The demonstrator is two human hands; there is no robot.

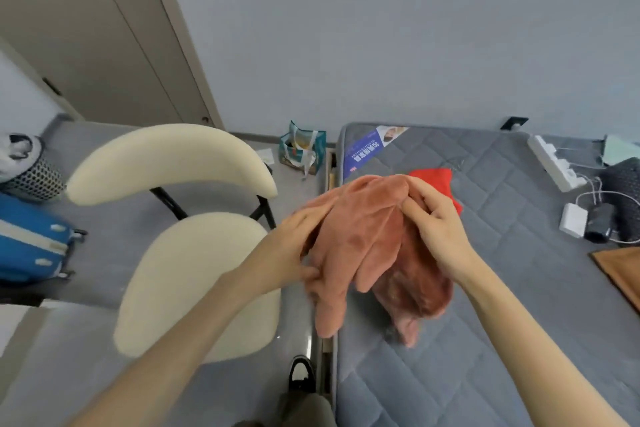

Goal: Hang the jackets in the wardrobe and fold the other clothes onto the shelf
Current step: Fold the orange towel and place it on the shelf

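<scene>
A salmon-pink fleece garment (367,246) hangs bunched in the air over the left edge of the grey mattress (485,288). My left hand (298,250) grips its left side, fingers curled into the cloth. At the garment's top right, my right hand (436,222) pinches the fabric. A red piece of clothing (436,177) lies on the mattress just behind the pink one, mostly hidden by it and by my right hand.
A cream chair (194,274) stands left of the bed. A blue suitcase (31,239) and a mesh basket (34,177) sit at far left, a small bag (303,149) on the floor by the wall. A power strip (554,163), chargers (575,218) and a brown item (620,270) lie on the mattress's right side.
</scene>
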